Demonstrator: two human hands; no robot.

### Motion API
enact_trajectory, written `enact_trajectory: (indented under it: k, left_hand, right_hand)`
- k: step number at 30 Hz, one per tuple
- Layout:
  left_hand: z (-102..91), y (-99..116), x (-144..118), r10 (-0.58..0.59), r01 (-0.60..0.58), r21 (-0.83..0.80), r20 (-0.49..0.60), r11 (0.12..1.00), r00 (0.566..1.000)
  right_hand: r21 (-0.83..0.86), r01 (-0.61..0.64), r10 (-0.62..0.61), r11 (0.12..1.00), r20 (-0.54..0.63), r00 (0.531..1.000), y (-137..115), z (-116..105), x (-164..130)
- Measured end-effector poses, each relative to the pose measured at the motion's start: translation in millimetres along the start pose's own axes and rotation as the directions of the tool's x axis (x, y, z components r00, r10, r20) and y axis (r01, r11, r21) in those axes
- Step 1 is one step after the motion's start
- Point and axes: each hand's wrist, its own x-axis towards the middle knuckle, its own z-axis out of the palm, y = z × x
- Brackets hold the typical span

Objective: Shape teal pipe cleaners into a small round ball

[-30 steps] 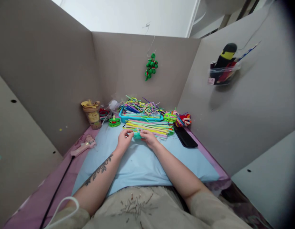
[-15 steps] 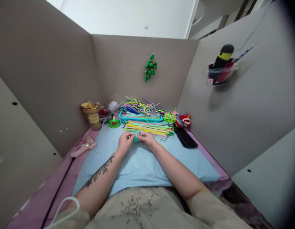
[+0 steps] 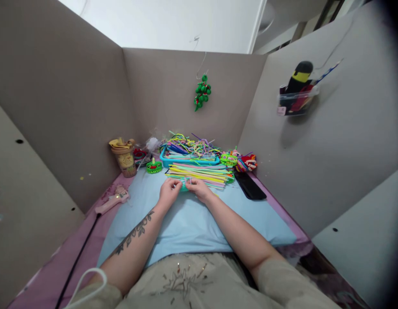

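Between my two hands is a small turquoise piece (image 3: 184,185) that looks made of bent pipe cleaners. My left hand (image 3: 169,190) pinches its left side with thumb and forefinger. On its right side the fingers of my right hand (image 3: 199,189) are closed too, and a bit of lilac shows by their tips. My fingers cover much of the piece, so its full shape is hidden. Just beyond my hands lies a row of straight pipe cleaners (image 3: 199,172) in yellow, pink, green and other colours.
A blue tray (image 3: 189,162) heaped with pipe cleaners stands behind. To the left are a green figure (image 3: 153,166), a patterned cup (image 3: 125,159) and a pink glue gun (image 3: 113,201) with a black cord. A black tray (image 3: 250,186) and a colourful bundle (image 3: 247,163) lie right.
Almost nothing differs. Both hands keep their hold on the turquoise piece in the same spot, and the whole view has shifted very slightly.
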Motion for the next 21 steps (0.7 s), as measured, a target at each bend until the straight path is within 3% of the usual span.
enact_trajectory:
  k: [11,15,18,21]
  left_hand:
    - [1.5,0.2,2.7,0.012,-0.01,-0.042,0.041,0.999,0.999]
    - [1.1,0.1,2.8,0.005,-0.004,-0.03,0.04,1.0,0.999]
    - [-1.0,2.2,2.5,0.041,-0.041,0.01,-0.021,0.999,0.999]
    - [-3.4,4.7,1.7,0.073,-0.069,0.036,-0.115,0.997,0.991]
  right_hand:
    - [-0.07,0.096,-0.099,0.993,-0.051,0.994,-2.5,0.4,1.1]
    - [-0.049,0.066,-0.067,0.997,-0.018,0.998,0.8,-0.3,2.4]
    - [-0.06,0.062,-0.064,0.996,-0.022,0.998,-1.9,-3.8,3.0]
    - [-0.084,0.131,-0.141,0.988,-0.131,0.981,-12.2,-16.3,5.9]
